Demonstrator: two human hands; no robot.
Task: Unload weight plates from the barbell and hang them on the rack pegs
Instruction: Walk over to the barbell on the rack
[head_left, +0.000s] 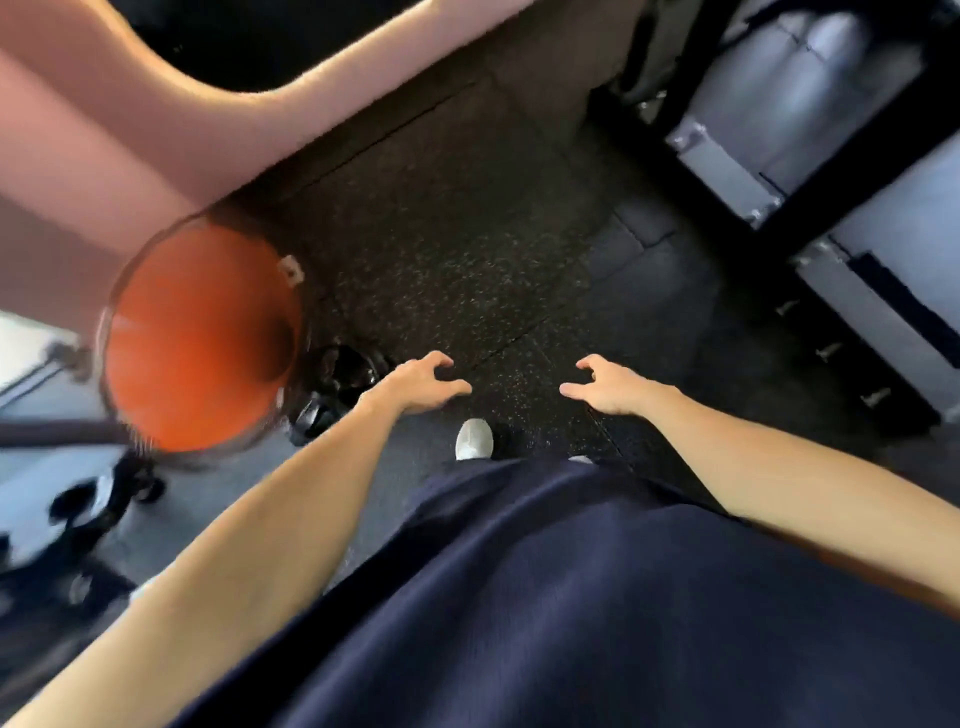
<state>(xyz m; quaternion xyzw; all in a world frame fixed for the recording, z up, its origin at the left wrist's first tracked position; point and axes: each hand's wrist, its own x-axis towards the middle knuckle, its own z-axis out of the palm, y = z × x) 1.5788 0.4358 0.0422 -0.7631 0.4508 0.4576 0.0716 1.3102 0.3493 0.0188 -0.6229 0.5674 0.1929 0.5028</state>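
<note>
I look almost straight down at the speckled black rubber floor. My left hand and my right hand hang in front of me above the floor, fingers loosely curled, and neither holds anything. A blurred round orange shape with a dark rim, possibly a weight plate, is at the left, apart from my left hand. Black rack uprights and crossbars with small bolts or pegs run along the right. No barbell shows clearly.
A pink padded bench or wall edge fills the upper left. Dark blurred gear lies beside the orange shape. My white shoe stands on the floor below my hands, and my dark blue shirt covers the lower frame.
</note>
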